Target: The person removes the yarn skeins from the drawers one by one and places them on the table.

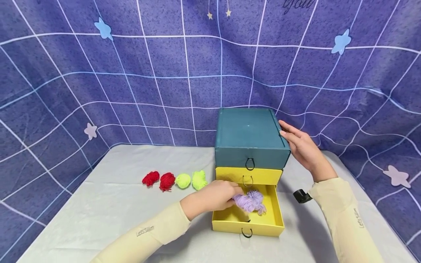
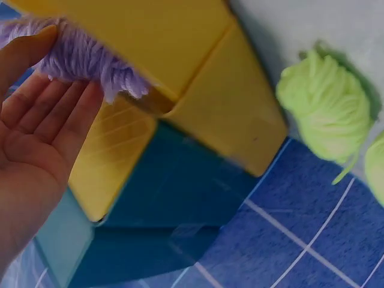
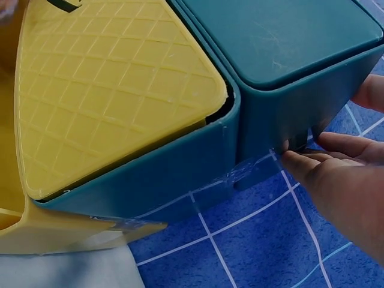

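A stacked drawer unit has a teal top (image 1: 248, 128), a teal front above, and a yellow drawer front (image 1: 249, 175) below it. At the bottom, a yellow drawer (image 1: 279, 223) is pulled out. My left hand (image 1: 215, 196) reaches over its left side and pinches purple yarn (image 1: 241, 201) between thumb and fingers; in the left wrist view the yarn (image 2: 81, 57) shows as looped strands. More purple yarn (image 1: 256, 201) lies against it; whether it is a separate bundle I cannot tell. My right hand (image 1: 302, 149) rests its fingers against the unit's upper right side, holding nothing.
Left of the unit, two red yarn bundles (image 1: 167, 181) and two lime-green ones (image 1: 183, 180) lie in a row on the white-covered table (image 1: 112, 204). A blue gridded curtain (image 1: 184, 73) hangs behind. A small black device (image 1: 302, 196) sits at the right wrist.
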The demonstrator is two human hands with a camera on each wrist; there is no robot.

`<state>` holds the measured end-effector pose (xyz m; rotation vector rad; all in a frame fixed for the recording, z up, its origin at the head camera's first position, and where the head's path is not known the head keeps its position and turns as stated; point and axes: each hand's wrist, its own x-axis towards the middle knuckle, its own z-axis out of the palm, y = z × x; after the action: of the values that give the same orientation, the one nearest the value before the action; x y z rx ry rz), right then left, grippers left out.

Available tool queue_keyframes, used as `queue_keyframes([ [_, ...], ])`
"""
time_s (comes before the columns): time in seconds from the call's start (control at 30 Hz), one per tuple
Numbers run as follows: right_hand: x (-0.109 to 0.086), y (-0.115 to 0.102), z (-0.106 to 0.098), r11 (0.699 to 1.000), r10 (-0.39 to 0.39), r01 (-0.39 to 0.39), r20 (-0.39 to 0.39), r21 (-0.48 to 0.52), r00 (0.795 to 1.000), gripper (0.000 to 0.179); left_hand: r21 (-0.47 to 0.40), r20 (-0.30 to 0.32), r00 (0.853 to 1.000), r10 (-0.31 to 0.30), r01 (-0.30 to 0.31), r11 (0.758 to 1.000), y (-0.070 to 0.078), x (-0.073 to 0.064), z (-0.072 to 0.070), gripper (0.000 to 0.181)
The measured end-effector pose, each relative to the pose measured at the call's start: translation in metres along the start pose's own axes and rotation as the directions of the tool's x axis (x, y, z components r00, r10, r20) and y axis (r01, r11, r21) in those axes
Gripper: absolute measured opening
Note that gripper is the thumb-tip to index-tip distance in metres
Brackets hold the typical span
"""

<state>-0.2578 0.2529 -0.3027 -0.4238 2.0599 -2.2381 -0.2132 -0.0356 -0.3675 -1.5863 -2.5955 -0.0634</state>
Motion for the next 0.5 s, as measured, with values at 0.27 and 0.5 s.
queue_keyframes([
  [0.27,0.001,0.001,0.0,1.0,-0.015,0.015,-0.002,-0.001,1.0,0.064,-0.152,-0.096,0.995,-0.005,-0.009,0.988,0.009,-0.019,-0.029,0.024],
  [0.5,0.002,0.002,0.0,0.999,-0.031,0.031,-0.018,-0.027,0.999,0.064,-0.264,-0.156,0.987,-0.039,-0.004,0.965,-0.001,-0.036,-0.046,0.024],
])
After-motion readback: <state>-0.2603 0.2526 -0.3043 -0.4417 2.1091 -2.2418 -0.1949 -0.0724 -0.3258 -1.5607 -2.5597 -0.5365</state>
